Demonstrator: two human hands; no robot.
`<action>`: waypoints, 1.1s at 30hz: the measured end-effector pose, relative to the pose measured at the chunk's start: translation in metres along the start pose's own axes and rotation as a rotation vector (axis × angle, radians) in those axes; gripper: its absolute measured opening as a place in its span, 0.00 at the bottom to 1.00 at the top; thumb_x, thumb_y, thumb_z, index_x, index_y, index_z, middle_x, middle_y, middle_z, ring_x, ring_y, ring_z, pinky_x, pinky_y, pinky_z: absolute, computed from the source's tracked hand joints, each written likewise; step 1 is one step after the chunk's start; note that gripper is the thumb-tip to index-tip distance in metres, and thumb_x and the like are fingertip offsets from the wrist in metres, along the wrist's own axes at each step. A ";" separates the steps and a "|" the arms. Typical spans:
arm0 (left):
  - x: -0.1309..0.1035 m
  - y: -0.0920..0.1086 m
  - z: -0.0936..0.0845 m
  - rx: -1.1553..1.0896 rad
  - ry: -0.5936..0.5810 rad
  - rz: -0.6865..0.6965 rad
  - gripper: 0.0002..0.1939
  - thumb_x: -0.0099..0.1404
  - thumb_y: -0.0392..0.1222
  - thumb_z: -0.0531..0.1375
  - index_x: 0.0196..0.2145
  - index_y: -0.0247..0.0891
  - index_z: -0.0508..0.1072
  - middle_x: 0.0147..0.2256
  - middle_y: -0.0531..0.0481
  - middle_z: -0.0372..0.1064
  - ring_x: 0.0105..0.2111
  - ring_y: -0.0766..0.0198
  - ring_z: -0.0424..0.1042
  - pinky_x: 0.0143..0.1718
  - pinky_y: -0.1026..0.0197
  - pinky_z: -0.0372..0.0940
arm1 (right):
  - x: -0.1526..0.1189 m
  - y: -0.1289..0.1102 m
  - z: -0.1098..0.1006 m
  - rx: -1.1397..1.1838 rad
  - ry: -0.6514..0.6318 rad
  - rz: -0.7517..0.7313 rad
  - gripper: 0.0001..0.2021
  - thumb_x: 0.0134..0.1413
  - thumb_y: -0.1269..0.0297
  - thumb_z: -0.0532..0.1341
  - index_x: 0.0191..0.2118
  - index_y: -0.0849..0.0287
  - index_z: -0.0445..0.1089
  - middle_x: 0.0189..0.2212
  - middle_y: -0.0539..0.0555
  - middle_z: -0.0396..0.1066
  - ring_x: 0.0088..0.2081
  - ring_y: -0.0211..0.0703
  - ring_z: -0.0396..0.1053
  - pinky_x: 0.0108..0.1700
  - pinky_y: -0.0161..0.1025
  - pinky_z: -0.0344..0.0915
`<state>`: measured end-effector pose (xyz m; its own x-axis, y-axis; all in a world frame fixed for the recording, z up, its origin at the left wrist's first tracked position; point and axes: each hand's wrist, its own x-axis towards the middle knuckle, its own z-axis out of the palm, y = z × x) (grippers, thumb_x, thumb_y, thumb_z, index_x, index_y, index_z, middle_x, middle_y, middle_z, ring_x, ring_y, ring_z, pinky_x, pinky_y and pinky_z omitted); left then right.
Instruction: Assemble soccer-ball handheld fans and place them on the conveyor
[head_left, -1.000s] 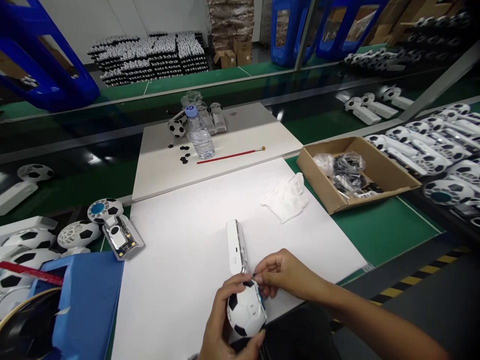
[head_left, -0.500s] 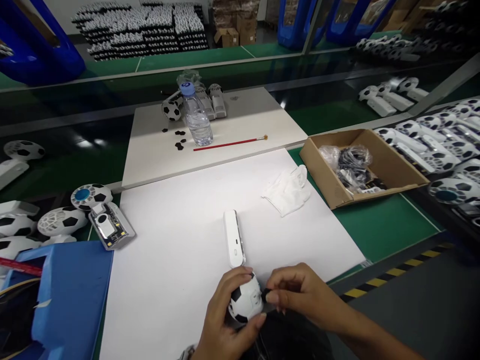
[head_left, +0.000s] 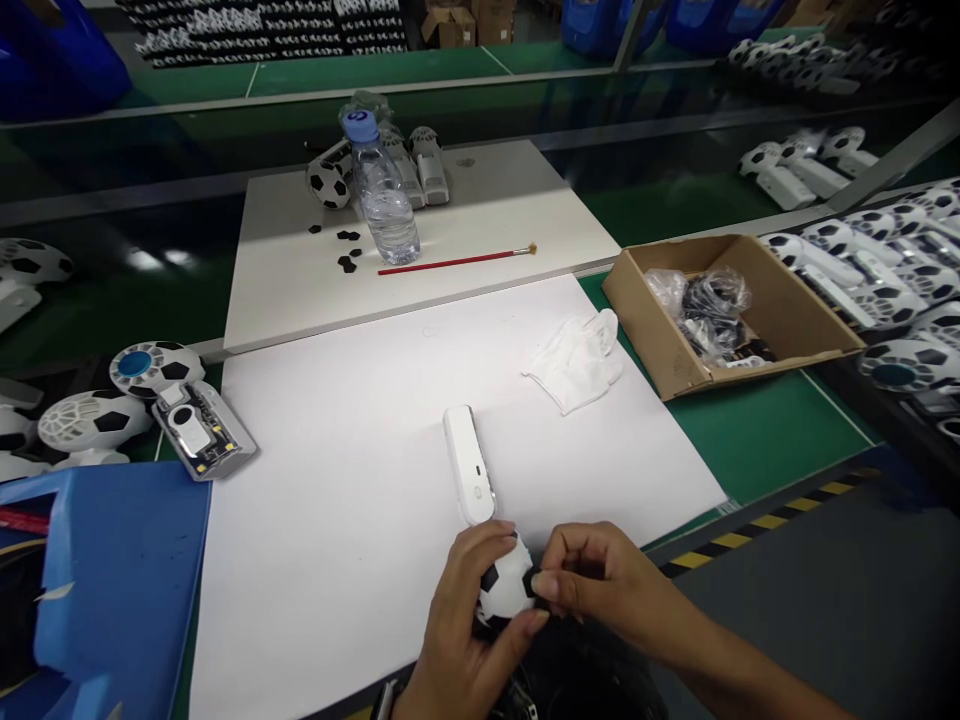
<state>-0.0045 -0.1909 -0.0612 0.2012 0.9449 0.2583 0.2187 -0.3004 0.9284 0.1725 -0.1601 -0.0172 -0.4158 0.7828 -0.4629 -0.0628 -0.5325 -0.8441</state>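
The left hand [head_left: 461, 625] is holding the ball [head_left: 508, 585] in curled fingers, the long handle [head_left: 469, 462] pointing away, while the right hand [head_left: 611, 585] is nearly pinching its fingers at the ball's right side, holding what I cannot tell.

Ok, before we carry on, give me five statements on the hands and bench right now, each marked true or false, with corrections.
1. The left hand holds the soccer-patterned ball. True.
2. The right hand is over by the white glove. False: the right hand is at the right side of the soccer-patterned ball.
3. The white glove is inside the cardboard box. False: it lies on the white sheet, left of the cardboard box.
4. The red brush lies on the pale board. True.
5. The water bottle is lying on its side. False: it stands on its base.
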 end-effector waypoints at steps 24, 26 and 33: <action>0.011 -0.002 -0.003 0.219 0.089 0.238 0.17 0.64 0.51 0.56 0.44 0.36 0.66 0.44 0.44 0.68 0.45 0.63 0.69 0.49 0.62 0.63 | 0.011 -0.022 0.003 -0.211 -0.026 0.233 0.14 0.37 0.65 0.71 0.20 0.65 0.66 0.17 0.49 0.68 0.20 0.32 0.62 0.23 0.28 0.54; 0.012 -0.001 -0.003 0.229 0.100 0.239 0.15 0.64 0.49 0.56 0.43 0.36 0.66 0.43 0.44 0.69 0.45 0.64 0.69 0.49 0.62 0.63 | 0.009 -0.020 0.004 -0.247 0.004 0.230 0.14 0.39 0.64 0.71 0.21 0.64 0.65 0.17 0.48 0.67 0.20 0.31 0.60 0.23 0.29 0.53; 0.009 0.000 -0.004 0.238 0.070 0.182 0.12 0.65 0.45 0.55 0.43 0.37 0.66 0.44 0.44 0.68 0.46 0.63 0.69 0.51 0.60 0.61 | 0.004 -0.018 0.007 -0.272 0.019 0.217 0.13 0.42 0.64 0.68 0.21 0.63 0.63 0.18 0.47 0.64 0.22 0.31 0.57 0.24 0.30 0.53</action>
<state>-0.0064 -0.1821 -0.0584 0.1928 0.8771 0.4399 0.4042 -0.4794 0.7789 0.1659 -0.1491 -0.0018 -0.3754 0.6678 -0.6427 0.2709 -0.5841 -0.7651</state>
